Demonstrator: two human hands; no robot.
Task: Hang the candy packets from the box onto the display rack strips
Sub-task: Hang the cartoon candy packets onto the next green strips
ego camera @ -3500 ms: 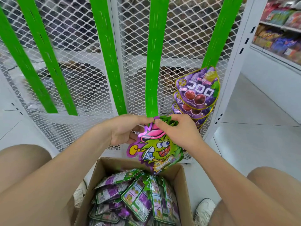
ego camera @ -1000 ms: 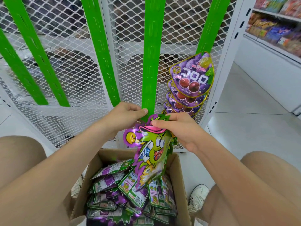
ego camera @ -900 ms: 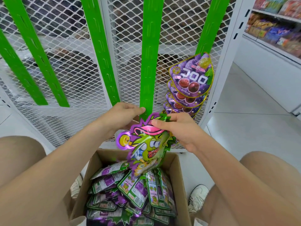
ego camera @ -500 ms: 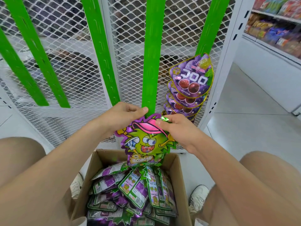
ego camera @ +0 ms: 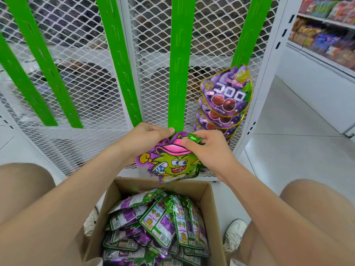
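A candy packet point(ego camera: 172, 166) printed with a green cartoon face and pink cap hangs face-on just below the bottom end of the middle green strip point(ego camera: 177, 73). My right hand point(ego camera: 207, 150) pinches the packet's top edge. My left hand point(ego camera: 146, 139) pinches the strip's lower tip, right at the packet's top. An open cardboard box point(ego camera: 207, 196) below holds several more packets point(ego camera: 157, 223) lying back side up.
Several purple grape packets point(ego camera: 226, 93) hang on the rightmost green strip point(ego camera: 247, 31). More green strips point(ego camera: 119, 60) hang on the white mesh rack point(ego camera: 84, 89). My knees flank the box. A stocked shelf point(ego camera: 326, 29) stands at the far right over the white floor.
The packet swung from edge-on and tilted to face-on and rose slightly towards the strip's tip. Both hands stayed at the strip's bottom end.
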